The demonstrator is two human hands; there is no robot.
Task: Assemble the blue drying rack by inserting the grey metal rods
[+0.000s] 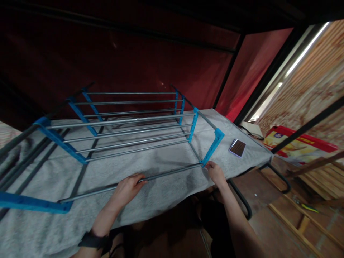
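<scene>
A rack of grey metal tubes and blue plastic brackets lies on its side on a grey cloth. My left hand (128,189) is wrapped round the nearest metal tube (166,173), left of its right end. At that right end, my right hand (215,172) has its fingers pressed against the lower tip of a blue bracket (213,147), where tube and bracket meet. The tube's left end reaches another blue bracket (34,203) at the front left. Farther back, several tubes span between paired blue brackets (192,124).
The grey cloth (161,200) covers a raised surface. A phone (237,148) lies on it to the right. Dark red fabric (120,61) hangs behind on a dark frame. A red and yellow box (298,145), wooden pieces (303,224) and pliers (309,208) are on the right.
</scene>
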